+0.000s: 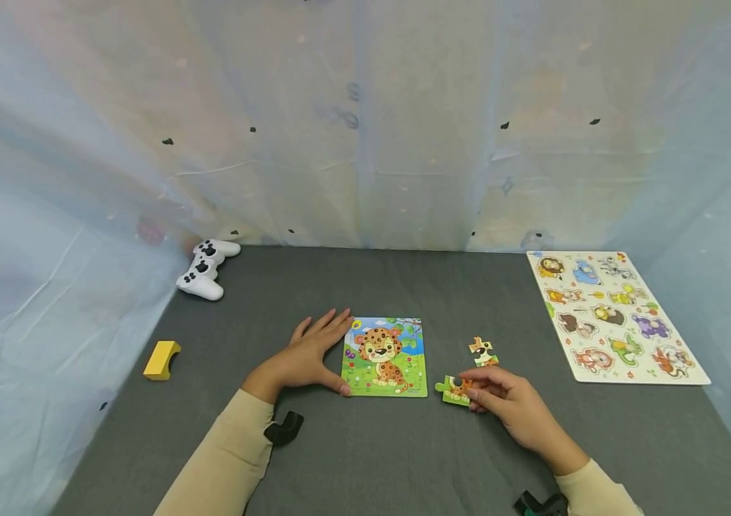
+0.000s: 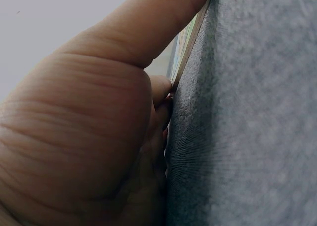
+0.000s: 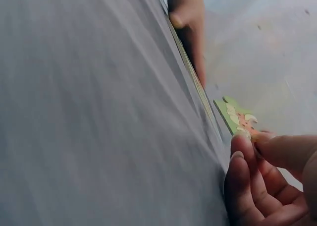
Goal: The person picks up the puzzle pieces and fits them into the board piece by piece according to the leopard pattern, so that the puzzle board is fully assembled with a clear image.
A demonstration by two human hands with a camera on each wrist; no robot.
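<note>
A square puzzle board (image 1: 385,357) with a spotted leopard cub on green grass lies flat on the table. My left hand (image 1: 314,352) rests at its left side, thumb and fingers spread along the edge; in the left wrist view the thumb (image 2: 148,28) touches the board's rim. Just right of the board, my right hand (image 1: 510,405) pinches a green and orange jigsaw piece (image 1: 452,390) between thumb and fingertips. The right wrist view has this piece (image 3: 235,118) tilted up from the table. More jigsaw pieces (image 1: 483,350) lie beyond the right hand, partly hidden by it.
A large board of animal pictures (image 1: 610,315) lies at the far right. On the left are a white game controller (image 1: 206,269) and a yellow arched block (image 1: 160,360). The grey tabletop (image 1: 365,459) ends at a pale hanging sheet (image 1: 365,143).
</note>
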